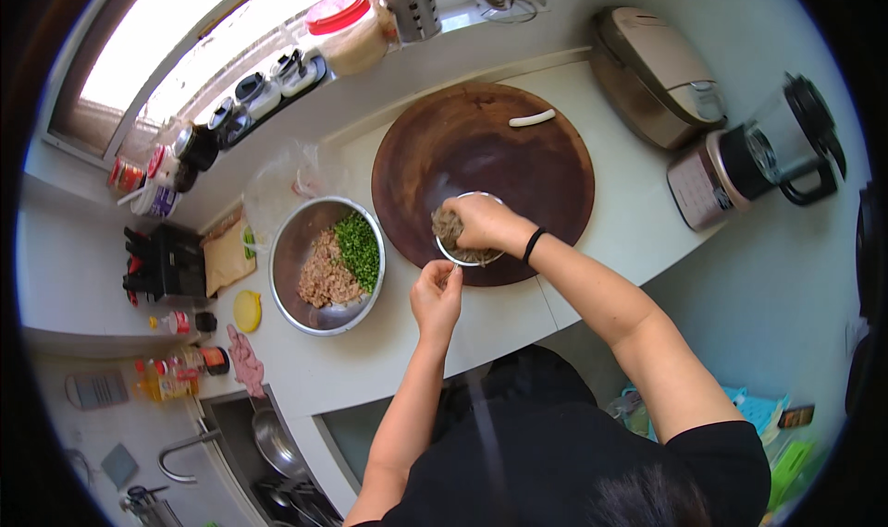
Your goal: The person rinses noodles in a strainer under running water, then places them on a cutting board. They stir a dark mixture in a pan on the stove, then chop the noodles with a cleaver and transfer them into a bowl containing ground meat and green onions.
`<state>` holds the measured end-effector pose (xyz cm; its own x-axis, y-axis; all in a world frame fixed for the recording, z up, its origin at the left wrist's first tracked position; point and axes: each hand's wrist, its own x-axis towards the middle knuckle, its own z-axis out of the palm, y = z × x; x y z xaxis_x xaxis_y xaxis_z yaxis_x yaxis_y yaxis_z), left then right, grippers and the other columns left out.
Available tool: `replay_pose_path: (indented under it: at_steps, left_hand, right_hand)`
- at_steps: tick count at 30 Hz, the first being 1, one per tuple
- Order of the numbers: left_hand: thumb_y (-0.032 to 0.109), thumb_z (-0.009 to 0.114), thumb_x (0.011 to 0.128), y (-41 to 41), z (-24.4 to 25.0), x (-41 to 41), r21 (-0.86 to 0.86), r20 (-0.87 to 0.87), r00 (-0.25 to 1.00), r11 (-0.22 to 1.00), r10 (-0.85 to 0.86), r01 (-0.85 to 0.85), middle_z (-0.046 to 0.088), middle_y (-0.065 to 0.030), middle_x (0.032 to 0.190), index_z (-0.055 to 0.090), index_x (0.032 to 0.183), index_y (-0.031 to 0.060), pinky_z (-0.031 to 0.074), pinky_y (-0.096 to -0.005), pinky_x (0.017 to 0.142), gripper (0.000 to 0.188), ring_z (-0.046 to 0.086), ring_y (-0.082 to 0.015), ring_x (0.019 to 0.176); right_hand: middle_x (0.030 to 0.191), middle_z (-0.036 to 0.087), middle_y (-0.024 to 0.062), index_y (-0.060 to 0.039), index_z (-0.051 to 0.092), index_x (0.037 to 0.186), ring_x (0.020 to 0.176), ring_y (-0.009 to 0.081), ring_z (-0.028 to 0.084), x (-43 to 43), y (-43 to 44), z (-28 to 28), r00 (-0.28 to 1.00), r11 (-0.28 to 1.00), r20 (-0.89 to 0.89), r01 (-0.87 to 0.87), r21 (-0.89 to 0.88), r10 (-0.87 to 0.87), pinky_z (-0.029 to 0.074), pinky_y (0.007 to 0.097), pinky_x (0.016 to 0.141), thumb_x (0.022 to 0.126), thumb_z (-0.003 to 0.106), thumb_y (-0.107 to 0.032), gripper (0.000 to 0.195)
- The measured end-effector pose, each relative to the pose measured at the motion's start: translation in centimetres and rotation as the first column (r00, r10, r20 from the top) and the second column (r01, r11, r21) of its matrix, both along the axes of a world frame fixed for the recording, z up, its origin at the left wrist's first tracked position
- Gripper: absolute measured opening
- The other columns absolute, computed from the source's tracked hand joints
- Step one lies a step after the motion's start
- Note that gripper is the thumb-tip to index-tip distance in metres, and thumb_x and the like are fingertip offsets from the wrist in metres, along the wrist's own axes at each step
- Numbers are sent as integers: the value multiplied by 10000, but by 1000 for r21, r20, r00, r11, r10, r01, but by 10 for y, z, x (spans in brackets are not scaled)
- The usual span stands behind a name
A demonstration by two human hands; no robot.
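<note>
My left hand [437,295] grips the thin handle of a small round strainer or pan [454,256] with a pale metal rim. It is held over the near edge of a round dark wooden chopping board [485,152]. My right hand [482,222], a black band on its wrist, reaches into it and holds a wet grey-brown clump of food [447,226]; more of the same lies beneath the fingers. To the left stands a steel mixing bowl [286,267] with minced meat [326,274] and chopped green herbs [357,249] side by side.
A white curved piece [532,118] lies at the board's far right. Behind are a rice cooker [655,76] and a blender [742,152]. A knife block [173,260], yellow lid [247,310], pink cloth or glove [244,362] and sink [232,416] lie left. Jars line the windowsill.
</note>
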<state>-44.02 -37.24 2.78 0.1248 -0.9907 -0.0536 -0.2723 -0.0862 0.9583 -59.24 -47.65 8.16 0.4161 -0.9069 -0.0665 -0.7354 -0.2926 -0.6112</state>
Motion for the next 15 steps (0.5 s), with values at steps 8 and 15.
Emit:
replay_pose_path:
  at_steps: [8, 15]
  left_hand:
    - [77, 688, 850, -38, -1, -21, -29, 48, 998, 999, 35, -34, 680, -57, 726, 659, 889, -8, 457, -255, 579, 98, 573, -85, 603]
    - [89, 700, 841, -53, -4, -14, -87, 140, 986, 993, 94, -82, 687, -63, 728, 663, 880, 1, 477, -272, 586, 104, 611, -111, 614]
  right_hand:
    - [821, 685, 103, -25, 675, 1002, 751, 174, 658, -41, -58, 30, 939, 969, 337, -16, 245, -70, 533, 315, 676, 675, 672, -104, 337]
    - [800, 681, 62, -35, 682, 993, 650, 133, 612, -77, -71, 91, 881, 960, 466, -49, 275, -89, 521, 295, 572, 719, 650, -121, 288]
